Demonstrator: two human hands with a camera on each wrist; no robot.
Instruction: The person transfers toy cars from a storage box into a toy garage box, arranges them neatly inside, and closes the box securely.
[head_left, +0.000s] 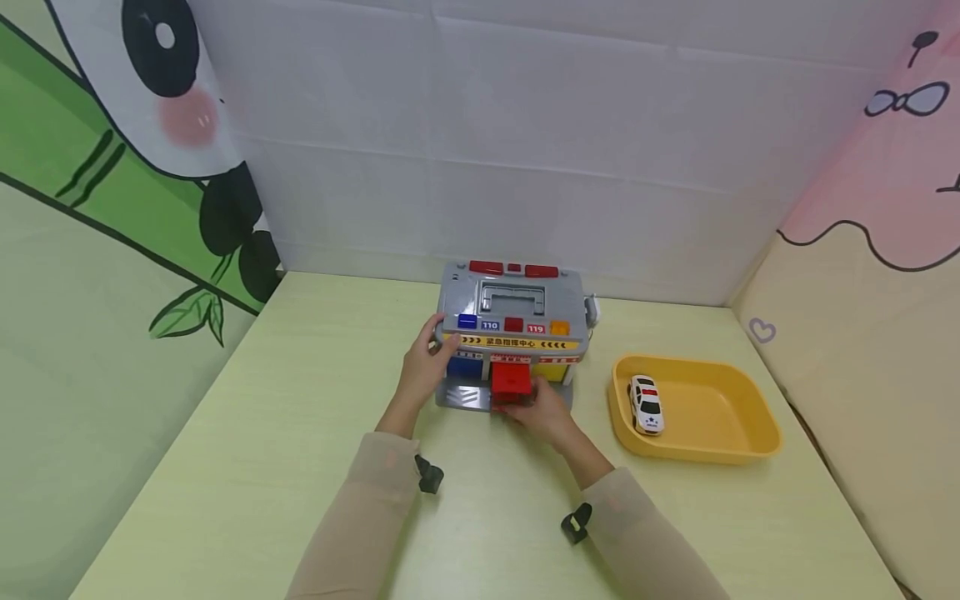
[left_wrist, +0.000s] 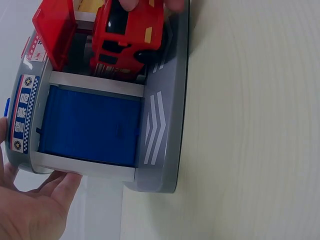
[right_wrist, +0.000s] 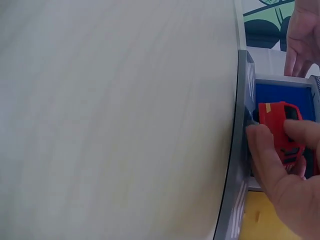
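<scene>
A grey toy emergency station [head_left: 513,304] with a roof handle stands at the back of the table. My left hand [head_left: 423,372] grips its left front corner, thumb on the roof edge. In the left wrist view, a red toy fire truck [left_wrist: 129,40] sits partly in the middle bay, under a raised red door [left_wrist: 54,31]. The right hand [right_wrist: 290,172] holds this truck between thumb and fingers at the bay mouth. Beside the truck, the blue door [left_wrist: 92,125] is down, as is the yellow door [right_wrist: 265,216] on the other side.
To the right of the station lies a yellow tray [head_left: 712,408] with a white toy police car [head_left: 646,406] at its left end. Close behind the station hangs a white cloth wall [head_left: 525,167]. Printed panels flank the table [head_left: 300,467].
</scene>
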